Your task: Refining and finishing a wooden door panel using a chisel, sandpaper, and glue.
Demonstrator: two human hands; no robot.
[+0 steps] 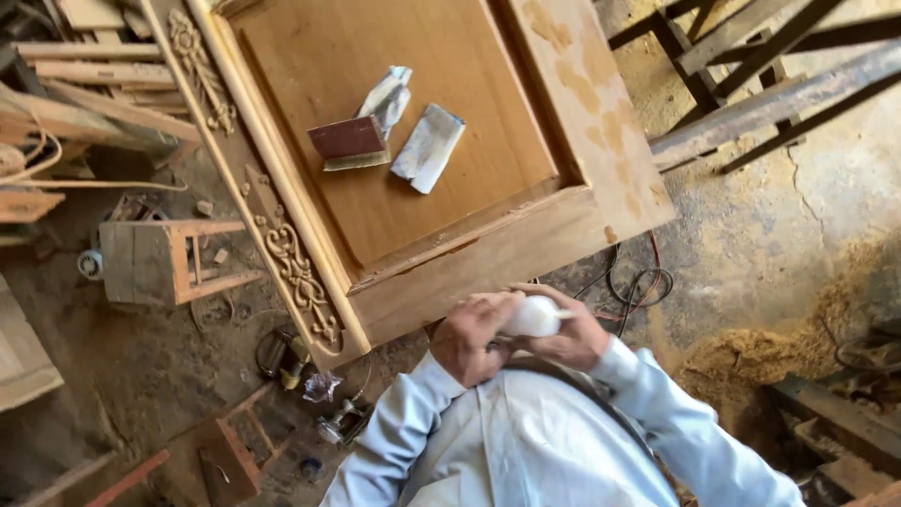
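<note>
Both hands are meeting close against the person's chest, just below the near edge of a wooden door panel [413,141]. The left hand [469,336] is curling its fingers against a small white rounded container [533,316], and the right hand [572,333] is wrapping around it from the other side, so the container is sitting clamped between the two; what exactly the fingers are doing to it is too blurred to tell.

Lying on the panel's recessed field are three loose things: one dark red sanding block [347,139] and two crumpled pieces of sandpaper [428,147], one of them just behind the block. One carved ornamental strip [282,235] is running along the panel's left edge. A small wooden stool [160,261] is standing on the dusty floor to the left, cables [638,282] are coiling beside the panel's corner, and a sawdust pile [751,361] is lying to the right.
</note>
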